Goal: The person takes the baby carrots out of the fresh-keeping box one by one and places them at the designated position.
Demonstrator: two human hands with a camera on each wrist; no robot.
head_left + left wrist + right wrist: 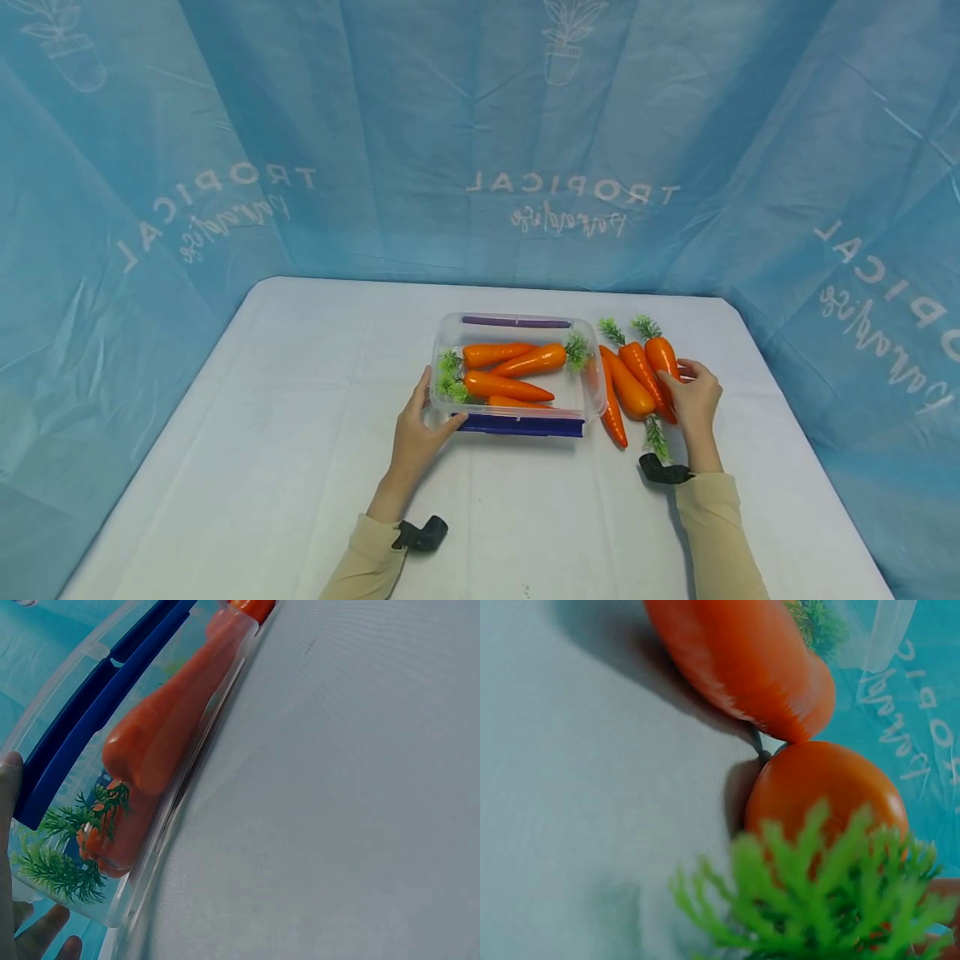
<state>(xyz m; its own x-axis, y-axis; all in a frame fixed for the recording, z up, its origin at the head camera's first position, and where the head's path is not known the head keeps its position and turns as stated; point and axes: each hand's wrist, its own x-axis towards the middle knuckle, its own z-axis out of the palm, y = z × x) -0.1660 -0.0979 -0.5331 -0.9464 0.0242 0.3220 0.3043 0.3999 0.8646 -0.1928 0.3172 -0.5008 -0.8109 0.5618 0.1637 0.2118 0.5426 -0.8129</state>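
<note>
A clear plastic box [517, 423] with blue clips holds several orange carrots [506, 387] with green tops. My left hand [416, 433] grips its left end, thumb at the front rim; part of that hand [30, 930] shows beside the box's blue clip [97, 712]. To the right of the box lie several more carrots [630, 387]. My right hand [696, 400] has its thumb and fingers around the rightmost carrot [662, 357]. In the right wrist view a carrot end [825, 784] and a leafy top [817, 892] fill the near part, with the hand mostly hidden.
A white-covered table [300, 417] lies under everything. Blue printed curtains [420, 125] hang behind it and at both sides. The loose carrots lie close against the box's right side.
</note>
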